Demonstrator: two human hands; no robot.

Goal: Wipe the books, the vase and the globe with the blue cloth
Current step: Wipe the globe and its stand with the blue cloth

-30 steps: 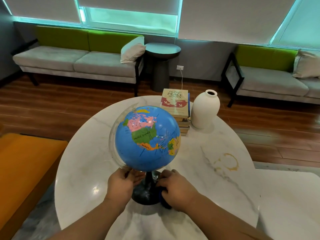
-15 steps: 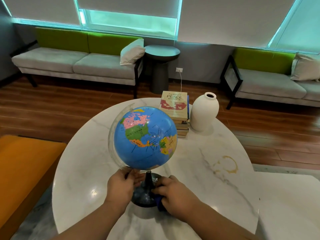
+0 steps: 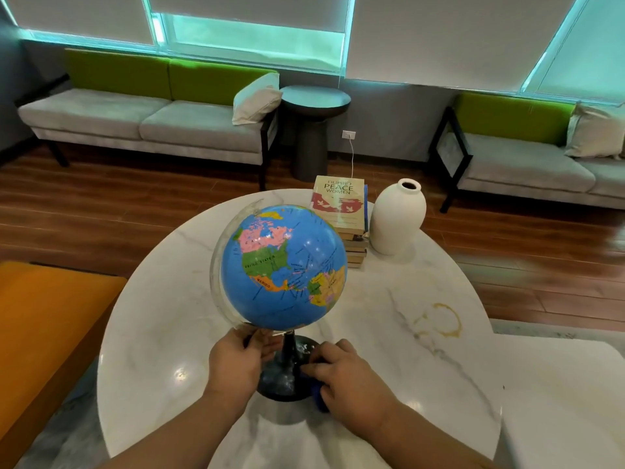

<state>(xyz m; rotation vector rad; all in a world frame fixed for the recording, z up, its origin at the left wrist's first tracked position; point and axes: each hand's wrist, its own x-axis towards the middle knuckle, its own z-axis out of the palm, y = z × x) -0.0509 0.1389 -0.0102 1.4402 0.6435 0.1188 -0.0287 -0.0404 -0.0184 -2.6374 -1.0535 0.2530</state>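
On the table (image 3: 389,350): one globe (image 3: 284,265); one vase (image 3: 397,221).

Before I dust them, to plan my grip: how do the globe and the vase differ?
The globe is blue with coloured countries; the vase is plain white. The globe rides on a dark stem and base; the vase stands straight on the table. Both are rounded and share that table.
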